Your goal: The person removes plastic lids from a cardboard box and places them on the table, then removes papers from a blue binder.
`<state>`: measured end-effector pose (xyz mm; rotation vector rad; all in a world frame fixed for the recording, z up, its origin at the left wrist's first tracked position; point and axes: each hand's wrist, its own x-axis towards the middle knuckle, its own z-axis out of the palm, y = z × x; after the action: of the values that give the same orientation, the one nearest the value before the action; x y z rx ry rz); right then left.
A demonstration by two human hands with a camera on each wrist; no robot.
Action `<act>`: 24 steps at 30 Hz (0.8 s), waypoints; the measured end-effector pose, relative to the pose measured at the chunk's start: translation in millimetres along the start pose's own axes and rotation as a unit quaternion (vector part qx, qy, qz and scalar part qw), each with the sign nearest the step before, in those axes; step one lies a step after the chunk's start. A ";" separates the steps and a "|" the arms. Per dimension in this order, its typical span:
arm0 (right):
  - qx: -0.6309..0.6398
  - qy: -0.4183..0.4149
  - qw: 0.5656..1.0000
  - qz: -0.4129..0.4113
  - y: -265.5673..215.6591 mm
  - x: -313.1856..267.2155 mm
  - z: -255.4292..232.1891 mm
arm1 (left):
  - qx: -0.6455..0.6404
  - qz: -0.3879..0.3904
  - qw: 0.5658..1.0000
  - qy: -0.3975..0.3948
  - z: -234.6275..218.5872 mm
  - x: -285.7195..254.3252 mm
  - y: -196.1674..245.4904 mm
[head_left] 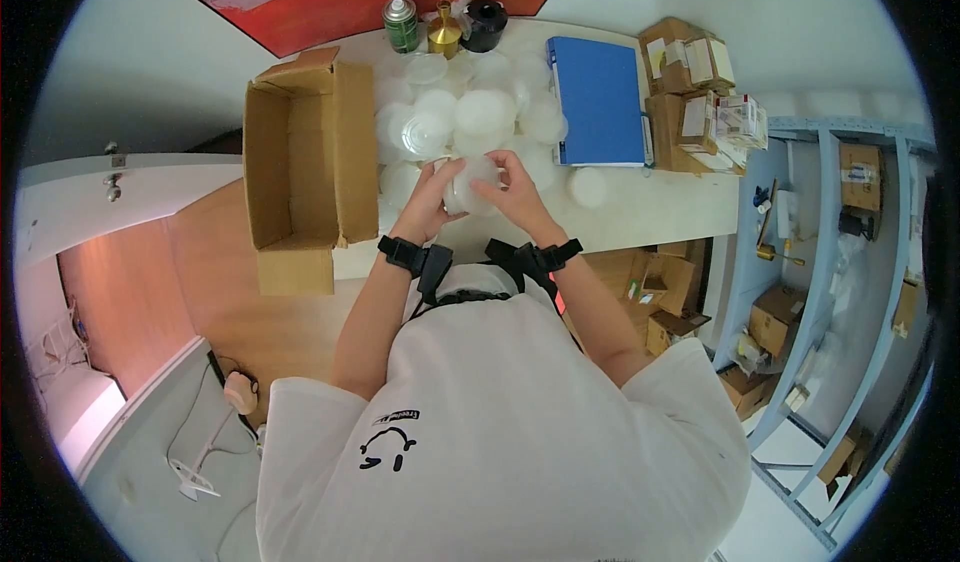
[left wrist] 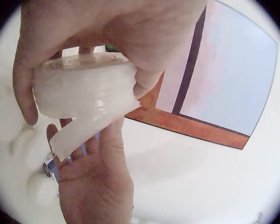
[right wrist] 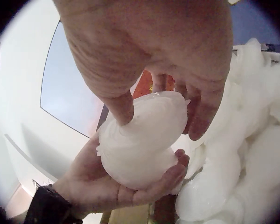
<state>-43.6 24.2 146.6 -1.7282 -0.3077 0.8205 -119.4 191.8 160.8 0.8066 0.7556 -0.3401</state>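
Note:
My left hand (head_left: 425, 204) grips a stack of round, translucent white plastic lids (left wrist: 84, 88) above the near edge of the table. In the right wrist view its palm and fingers lie under and around the stack. My right hand (head_left: 524, 205) pinches a similar lid (right wrist: 161, 114), thumb on its upper face and fingers at the far rim. That lid tilts away from the stack and overlaps it at one side. A pile of loose white lids (head_left: 485, 114) spreads over the table just beyond both hands.
An open cardboard box (head_left: 352, 152) stands left of the pile. A blue binder (head_left: 600, 102) lies to the right, with small cartons (head_left: 697, 117) past it. Along the back are a green can (head_left: 400, 27), a gold funnel-shaped piece (head_left: 444, 32) and a black round container (head_left: 486, 27).

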 end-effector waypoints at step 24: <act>0.009 -0.098 0.995 0.003 -1.6 -4.0 -14.9 | 0.001 0.008 0.993 -0.120 15.0 0.4 1.6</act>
<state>-36.3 11.3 151.2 -1.6343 -0.4260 0.9974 -111.1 181.6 168.1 0.7562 0.5239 -0.4159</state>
